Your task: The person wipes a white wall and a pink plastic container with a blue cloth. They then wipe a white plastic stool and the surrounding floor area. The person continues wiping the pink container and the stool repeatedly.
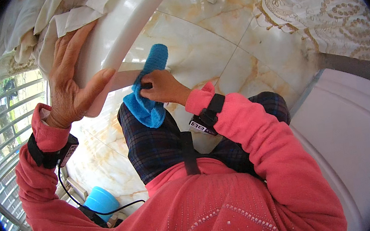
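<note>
My left hand (68, 83) lies with its fingers spread against a smooth white panel with a rounded edge (108, 46), its fingertips by the draped pale cloth (64, 17). In front of my knees, my right hand (166, 88) is closed on a bright blue cloth (155, 57), which sticks up above the fist and hangs below it. A small dark piece (146, 86) shows at the fist; I cannot make out what it is. A flat pale strip (124, 80) runs between the panel and the blue cloth.
Marbled tiles (203, 31) cover the floor. At left is a barred window (11, 135), with a blue bucket (101, 200) and a black cable (114, 211) below it. A patterned curtain (323, 4) hangs at far right, above a large white surface (352, 137).
</note>
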A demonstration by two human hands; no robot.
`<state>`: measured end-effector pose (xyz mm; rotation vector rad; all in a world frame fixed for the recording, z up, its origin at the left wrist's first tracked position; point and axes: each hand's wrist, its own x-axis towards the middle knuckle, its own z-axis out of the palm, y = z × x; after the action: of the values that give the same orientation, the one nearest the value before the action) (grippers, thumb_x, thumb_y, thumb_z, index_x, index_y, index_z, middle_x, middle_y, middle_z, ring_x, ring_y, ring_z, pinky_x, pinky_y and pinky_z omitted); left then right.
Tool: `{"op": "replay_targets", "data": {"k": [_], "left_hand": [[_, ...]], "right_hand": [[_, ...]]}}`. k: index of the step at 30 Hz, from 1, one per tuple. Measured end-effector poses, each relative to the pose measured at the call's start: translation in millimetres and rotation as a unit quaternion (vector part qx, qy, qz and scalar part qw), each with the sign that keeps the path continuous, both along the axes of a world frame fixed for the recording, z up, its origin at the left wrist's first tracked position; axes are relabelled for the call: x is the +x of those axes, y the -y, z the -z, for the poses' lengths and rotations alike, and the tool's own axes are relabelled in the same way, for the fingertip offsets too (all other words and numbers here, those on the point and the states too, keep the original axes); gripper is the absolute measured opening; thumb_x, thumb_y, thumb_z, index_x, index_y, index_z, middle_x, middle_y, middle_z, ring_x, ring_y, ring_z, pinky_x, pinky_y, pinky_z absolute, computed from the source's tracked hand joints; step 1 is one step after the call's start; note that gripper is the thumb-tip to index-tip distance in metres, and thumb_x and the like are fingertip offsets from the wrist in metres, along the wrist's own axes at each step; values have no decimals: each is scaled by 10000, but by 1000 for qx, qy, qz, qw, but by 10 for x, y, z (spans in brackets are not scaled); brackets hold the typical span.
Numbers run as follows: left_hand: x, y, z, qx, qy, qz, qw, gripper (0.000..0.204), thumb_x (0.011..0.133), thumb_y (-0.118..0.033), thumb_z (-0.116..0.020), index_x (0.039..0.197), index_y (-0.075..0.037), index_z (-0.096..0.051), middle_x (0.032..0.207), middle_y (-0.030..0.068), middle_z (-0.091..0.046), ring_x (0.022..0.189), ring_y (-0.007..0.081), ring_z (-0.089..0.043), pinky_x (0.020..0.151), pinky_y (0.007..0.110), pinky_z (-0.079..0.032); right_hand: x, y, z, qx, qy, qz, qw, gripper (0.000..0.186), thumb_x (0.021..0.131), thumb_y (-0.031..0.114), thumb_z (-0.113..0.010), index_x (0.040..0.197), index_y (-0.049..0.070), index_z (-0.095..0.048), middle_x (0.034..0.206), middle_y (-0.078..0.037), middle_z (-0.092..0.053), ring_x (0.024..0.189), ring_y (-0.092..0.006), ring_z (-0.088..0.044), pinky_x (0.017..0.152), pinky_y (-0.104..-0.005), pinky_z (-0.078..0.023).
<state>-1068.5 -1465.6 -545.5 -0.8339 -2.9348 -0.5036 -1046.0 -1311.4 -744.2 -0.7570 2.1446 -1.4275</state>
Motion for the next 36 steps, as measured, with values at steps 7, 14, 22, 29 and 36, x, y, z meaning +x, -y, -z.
{"op": "replay_targets", "data": {"k": [7, 14, 22, 29, 36], "left_hand": [[-11, -3, -1, -4, -16, 16, 1000, 712, 787, -441, -695, 1358, -70, -487, 1259, 191, -526, 1136, 337, -536, 941, 408, -449], [-5, 1, -3, 5, -28, 25, 999, 711, 787, -456, -698, 1351, -75, -496, 1248, 185, -539, 1118, 337, -547, 930, 407, -459], [-13, 9, -47, 3, -42, 55, 998, 656, 797, -366, -727, 1336, -63, -508, 1222, 169, -562, 1084, 308, -555, 923, 378, -456], [-26, 10, -33, 27, -55, 58, 996, 606, 818, -341, -713, 1322, -64, -525, 1211, 161, -574, 1067, 301, -566, 914, 372, -457], [30, 74, 41, 72, -59, -6, 996, 466, 865, -294, -665, 1262, -67, -582, 1184, 158, -592, 1028, 299, -585, 901, 362, -461]], "right_hand": [[73, 4, -108, -162, 50, 46, 984, 255, 740, 264, -650, 840, 33, -690, 789, -188, -661, 743, -354, -646, 695, -396, -517], [-24, 79, 678, 48, 0, 104, 993, 347, 693, 345, -609, 646, 4, -656, 712, -240, -628, 693, -409, -629, 652, -466, -511], [-46, 123, 1061, 67, 123, 206, 968, 255, 602, 247, -649, 621, -8, -652, 673, -241, -631, 653, -396, -644, 638, -444, -525], [-83, 70, 437, -14, 202, 177, 963, 304, 699, 242, -708, 811, -39, -676, 696, -143, -666, 646, -206, -646, 614, -330, -515], [-143, -268, -708, -260, 203, 19, 944, 231, 778, 138, -708, 938, -20, -654, 833, -48, -656, 743, -103, -590, 682, -258, -498]]}}
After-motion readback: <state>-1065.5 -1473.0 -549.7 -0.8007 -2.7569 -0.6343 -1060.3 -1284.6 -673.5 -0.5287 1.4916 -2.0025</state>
